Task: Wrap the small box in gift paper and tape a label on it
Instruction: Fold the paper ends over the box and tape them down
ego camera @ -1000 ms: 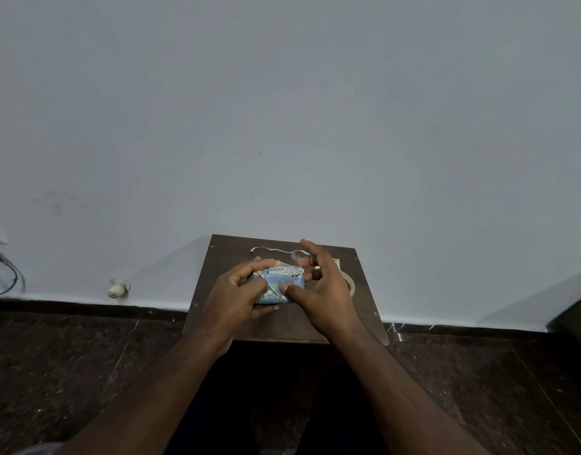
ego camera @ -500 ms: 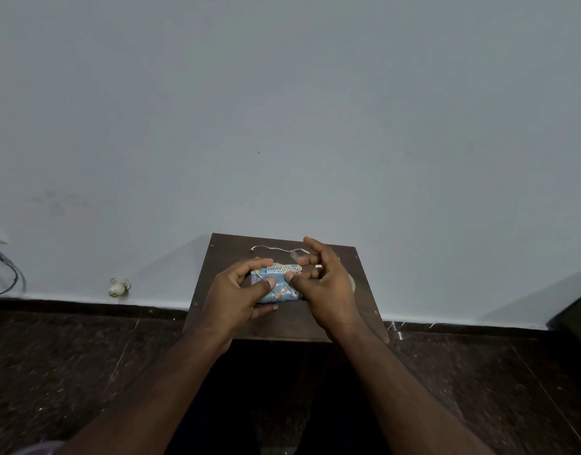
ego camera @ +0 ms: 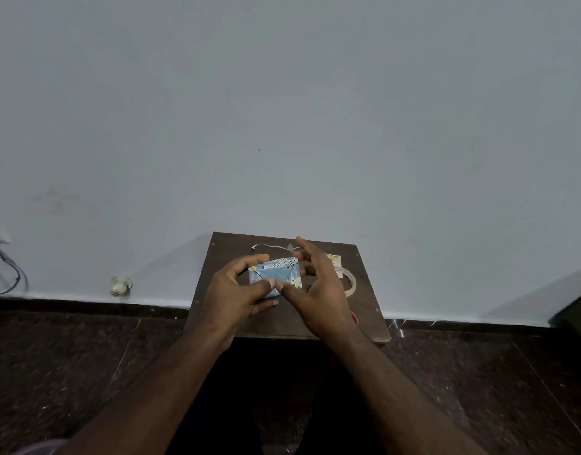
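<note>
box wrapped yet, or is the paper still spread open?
Wrapped: patterned blue paper covers every visible face of the small box, folded against it. The left hand grips it; the right hand's thumb presses the near edge. Underside not visible.

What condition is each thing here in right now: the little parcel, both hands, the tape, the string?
Small box: wrapped in blue patterned paper, held above the board.
Left hand: grips the box, thumb on its front.
Right hand: thumb presses the box, fingers spread.
Tape roll: lying flat on the board.
String: lying loose.
Board: flat on the floor.
</note>
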Tool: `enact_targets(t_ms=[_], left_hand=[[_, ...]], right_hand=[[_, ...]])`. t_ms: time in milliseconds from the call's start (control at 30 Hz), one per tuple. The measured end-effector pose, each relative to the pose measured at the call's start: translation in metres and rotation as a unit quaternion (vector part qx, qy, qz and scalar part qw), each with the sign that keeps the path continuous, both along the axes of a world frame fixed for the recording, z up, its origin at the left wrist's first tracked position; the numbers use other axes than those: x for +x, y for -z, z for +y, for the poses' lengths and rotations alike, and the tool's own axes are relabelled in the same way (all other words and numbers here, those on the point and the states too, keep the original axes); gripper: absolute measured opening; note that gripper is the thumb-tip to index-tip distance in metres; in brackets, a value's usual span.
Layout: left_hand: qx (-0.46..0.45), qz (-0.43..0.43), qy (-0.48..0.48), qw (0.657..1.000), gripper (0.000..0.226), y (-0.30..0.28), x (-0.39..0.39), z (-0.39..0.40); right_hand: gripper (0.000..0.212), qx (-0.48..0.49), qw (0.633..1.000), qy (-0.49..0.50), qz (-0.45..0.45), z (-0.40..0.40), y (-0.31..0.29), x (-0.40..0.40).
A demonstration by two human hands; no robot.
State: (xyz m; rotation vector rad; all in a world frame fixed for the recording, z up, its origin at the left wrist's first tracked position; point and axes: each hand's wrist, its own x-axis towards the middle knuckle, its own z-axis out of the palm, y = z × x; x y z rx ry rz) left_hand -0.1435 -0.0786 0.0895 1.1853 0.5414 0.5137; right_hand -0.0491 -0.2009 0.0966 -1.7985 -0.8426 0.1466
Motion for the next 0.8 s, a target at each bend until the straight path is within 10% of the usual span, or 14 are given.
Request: enact_targets(t_ms=[300, 800], left_hand=[[-0.002, -0.023, -0.026, 0.999, 0.036, 0.001, 0.002, 0.000], [0.026, -0.032, -0.059, 0.997, 0.035, 0.002, 0.004, -0.004]], right_hand=[[0.023, 0.179, 0.955, 0.102, 0.212, -0.008, 0.010, -0.018], [0.019, 0.170, 0.916, 0.085, 0.353, 0.007, 0.016, -0.038]])
